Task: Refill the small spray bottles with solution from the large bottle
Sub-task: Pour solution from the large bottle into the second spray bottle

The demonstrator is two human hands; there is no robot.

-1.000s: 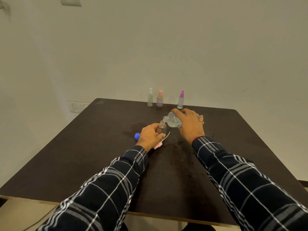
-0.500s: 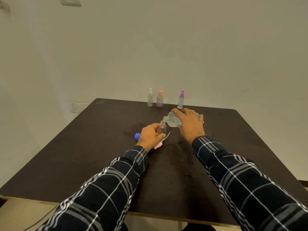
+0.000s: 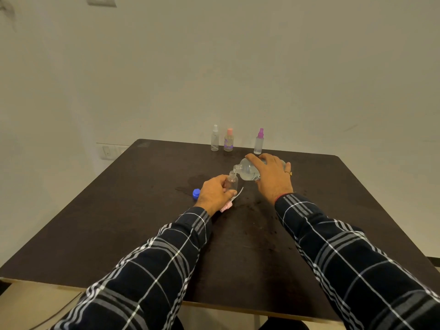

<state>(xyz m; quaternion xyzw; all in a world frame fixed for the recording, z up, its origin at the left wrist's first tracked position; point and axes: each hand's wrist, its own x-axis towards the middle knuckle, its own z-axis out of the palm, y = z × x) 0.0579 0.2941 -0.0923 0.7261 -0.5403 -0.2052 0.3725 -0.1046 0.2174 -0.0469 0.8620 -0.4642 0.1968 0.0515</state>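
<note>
large bottle tipped over a small open bottle at mid-table

the large clear bottle [image 3: 248, 171] lies nearly on its side in the air, its long axis running left to right, base toward the person's right and open neck pointing left and slightly down. the neck sits just above, and seems to touch, the open mouth of a small clear spray bottle [image 3: 232, 182], which stands upright on the dark table [image 3: 133, 210] with its long axis vertical. whether liquid is passing between them cannot be told at this size.

the right hand [image 3: 271, 177] grips the large bottle from above, palm down, fingers curled over its far side and thumb nearer the person; the body of the bottle lies under the palm and the neck projects clear of the hand to the left. a ring shows on one finger, and the wrist leads back to a plaid sleeve [image 3: 357, 265].

the left hand [image 3: 215, 194] is closed around the small bottle's lower body from the left, thumb and fingers wrapping it, so that the shoulder and mouth rise above the grip. a pink spray head with its white dip tube [image 3: 232, 201] shows at the near edge of this hand, though whether it is held or lying on the table cannot be told.

a blue cap [image 3: 196, 193] lies on the table just left of the left hand. three capped spray bottles stand upright near the far edge: white-topped [image 3: 214, 141], pink-topped [image 3: 228, 140] and purple-topped [image 3: 259, 142]
</note>
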